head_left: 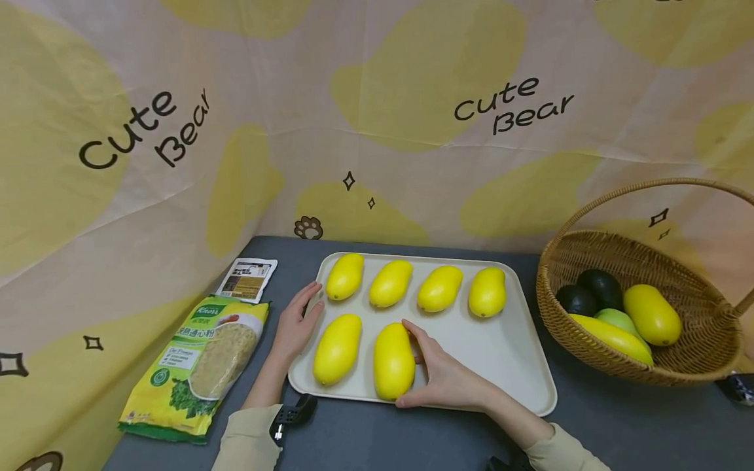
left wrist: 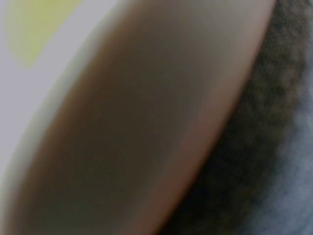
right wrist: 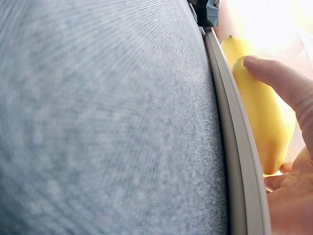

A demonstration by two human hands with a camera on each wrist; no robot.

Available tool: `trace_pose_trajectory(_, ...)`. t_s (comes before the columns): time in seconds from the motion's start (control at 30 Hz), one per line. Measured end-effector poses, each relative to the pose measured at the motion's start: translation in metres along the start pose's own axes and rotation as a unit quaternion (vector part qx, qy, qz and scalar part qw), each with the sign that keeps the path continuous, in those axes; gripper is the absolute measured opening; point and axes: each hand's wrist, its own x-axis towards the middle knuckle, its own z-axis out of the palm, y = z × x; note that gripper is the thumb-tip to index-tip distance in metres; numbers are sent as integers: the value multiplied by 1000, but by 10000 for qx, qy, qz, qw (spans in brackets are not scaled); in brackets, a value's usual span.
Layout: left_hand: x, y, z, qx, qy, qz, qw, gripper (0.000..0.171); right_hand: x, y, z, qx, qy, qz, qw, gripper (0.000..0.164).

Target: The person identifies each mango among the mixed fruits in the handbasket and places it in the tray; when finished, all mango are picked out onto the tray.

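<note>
The right hand (head_left: 440, 374) is gripping a yellow mango (head_left: 394, 362) end to end at the near side of a white tray (head_left: 471, 337); another mango (head_left: 338, 348) is lying just left. The left hand (head_left: 297, 327), fingers extended, is touching the left rim. Right, a wicker basket (head_left: 701, 307) is holding two avocados (head_left: 599, 288) and other fruit (head_left: 652, 315); four mangoes (head_left: 390, 283) are lining the tray's far side.

Bright yellow, smooth oval fruits (head_left: 393, 362) contrast with the cream rectangular tray (head_left: 501, 356) and dark blue-grey surface (head_left: 377, 441). The pale cloth backdrop (head_left: 412, 190) bears yellow blotches, black "Cute Bear" lettering, star outlines and paw prints. The wicker basket (head_left: 662, 258) is tan-brown with a woven pattern; the shiny plastic bag (head_left: 194, 369), yellow and green; the fabric sleeves (head_left: 244, 441), beige.
</note>
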Motion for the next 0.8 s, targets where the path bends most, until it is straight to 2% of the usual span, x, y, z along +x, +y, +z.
trace_pose_trajectory(0.6, -1, 0, 0, -32, -16, -15, 10000, 45, -1, 1, 0, 30, -3, 84, 10000, 120)
trace_pose_trajectory(0.8, -1, 1, 0, -17, -10, -25, 10000, 44, -2, 1, 0, -40, 100, -44, 9999, 116)
